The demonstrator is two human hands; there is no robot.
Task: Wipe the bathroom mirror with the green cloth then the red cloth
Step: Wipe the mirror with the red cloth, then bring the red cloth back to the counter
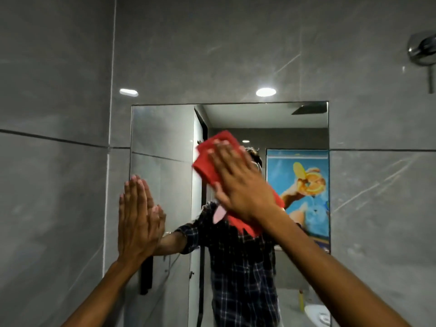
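Observation:
A frameless rectangular mirror [162,138] is set into the grey tiled wall straight ahead. My right hand [238,182] presses a red cloth [210,161] flat against the middle of the glass, fingers spread over it. The cloth's lower part hangs below my wrist. My left hand [138,218] lies flat with fingers together on the mirror's left edge, holding nothing. The green cloth is not in view. The mirror reflects a person in a dark checked shirt.
Grey tiled walls [59,185] surround the mirror, with a corner seam to the left. A chrome fitting [422,50] projects from the wall at the upper right. A colourful poster [299,192] and a yellow bottle [301,300] appear as reflections.

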